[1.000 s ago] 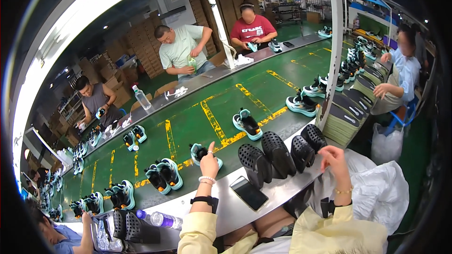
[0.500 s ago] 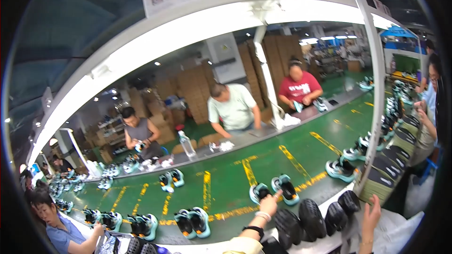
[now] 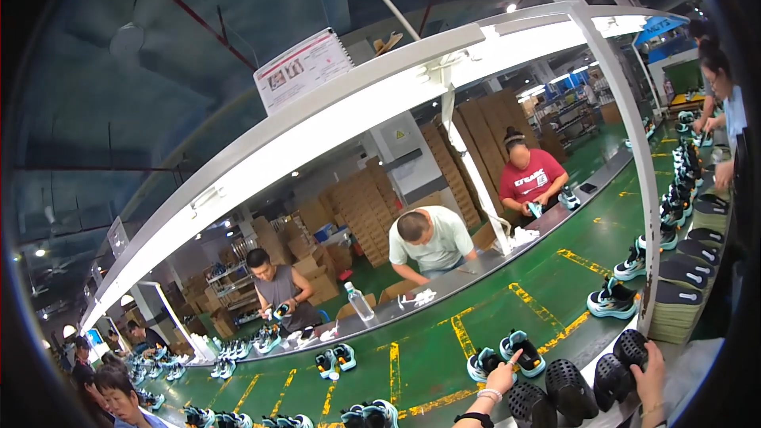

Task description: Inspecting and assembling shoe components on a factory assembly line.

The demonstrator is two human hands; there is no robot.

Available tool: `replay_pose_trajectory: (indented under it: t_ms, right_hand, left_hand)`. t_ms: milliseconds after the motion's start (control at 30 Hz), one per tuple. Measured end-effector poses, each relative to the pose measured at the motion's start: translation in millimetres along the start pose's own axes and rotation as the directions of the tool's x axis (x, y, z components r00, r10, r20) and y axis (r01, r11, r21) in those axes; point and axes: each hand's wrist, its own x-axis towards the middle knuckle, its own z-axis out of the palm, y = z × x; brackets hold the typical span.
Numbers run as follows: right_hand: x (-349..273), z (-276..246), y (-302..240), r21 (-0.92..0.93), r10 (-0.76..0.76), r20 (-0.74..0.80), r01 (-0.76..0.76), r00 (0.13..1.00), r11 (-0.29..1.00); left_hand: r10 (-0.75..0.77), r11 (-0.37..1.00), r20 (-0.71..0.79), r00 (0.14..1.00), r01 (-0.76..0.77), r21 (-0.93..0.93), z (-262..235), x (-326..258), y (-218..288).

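My left hand [image 3: 499,379] reaches over the belt's near edge, index finger stretched to the collar of a black-and-aqua sneaker [image 3: 521,354]. I see nothing held in it, and its other fingers are partly curled. The mate sneaker [image 3: 483,364] sits just left of it. On the right, my right hand [image 3: 652,376] is closed around the side of a black perforated clog-shaped piece [image 3: 630,347]. Beside that stand more such pieces: one nearer [image 3: 614,380], a tall one [image 3: 571,391] and another [image 3: 532,404] by my left wrist.
The green conveyor [image 3: 444,349] with yellow marks carries several sneaker pairs. A stack of dark insole-like pieces [image 3: 674,301] stands right, beside a white post [image 3: 646,190]. Across the belt, people work at a grey ledge holding a water bottle [image 3: 359,302]. Co-workers stand at both sides.
The view has tilted up and turned left, so the scene sits lower and further right. My right hand, raised and spread before, is now on a black perforated piece. My left finger still points at the sneakers.
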Motion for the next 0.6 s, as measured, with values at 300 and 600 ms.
replay_pose_trajectory:
  t_ms: [300,600]
  right_hand:
    - [1,1,2,0.015,0.035,0.033,-0.036,0.999,0.999]
    - [10,-9,1,0.033,-0.019,0.0,0.019,1.0,0.999]
  left_hand:
    - [-0.113,0.993,-0.102,0.988,0.11,-0.041,-3,-21,-5]
    - [-0.277,0.958,-0.063,0.959,0.271,-0.088,-58,-139,-39]
